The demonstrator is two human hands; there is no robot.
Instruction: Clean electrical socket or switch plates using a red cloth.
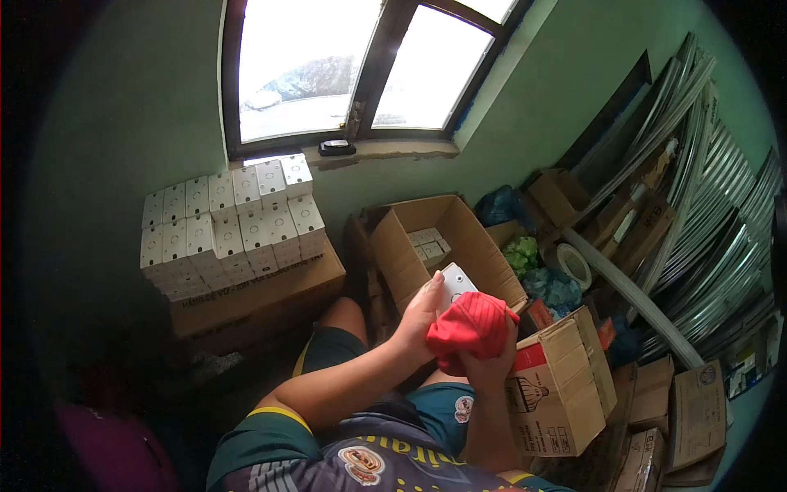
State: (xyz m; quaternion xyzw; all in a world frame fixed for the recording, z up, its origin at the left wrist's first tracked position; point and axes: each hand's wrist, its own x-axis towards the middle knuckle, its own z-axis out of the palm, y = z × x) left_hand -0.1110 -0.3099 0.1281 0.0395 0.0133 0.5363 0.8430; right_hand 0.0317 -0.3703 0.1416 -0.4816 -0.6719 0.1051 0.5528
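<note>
My left hand (420, 318) is closed on a white electrical box (456, 283) with a round mark on its face, holding it up in front of me. A red cloth (469, 326) is bunched in my right hand (494, 361) and pressed against the box's lower part, covering much of it. Most of my right fingers are hidden by the cloth. Behind my hands is an open cardboard carton (402, 254) with several small white boxes (429, 244) inside. To the left, rows of similar white electrical boxes (234, 221) are stacked on a closed carton (270, 297).
A brown carton (566, 385) stands close by my right arm. Beyond it lie plastic bags (551, 287), a white tape-like roll (574, 266) and long bundled tubes (705, 246) leaning on the wall. A small black object (337, 148) sits on the window sill (410, 150).
</note>
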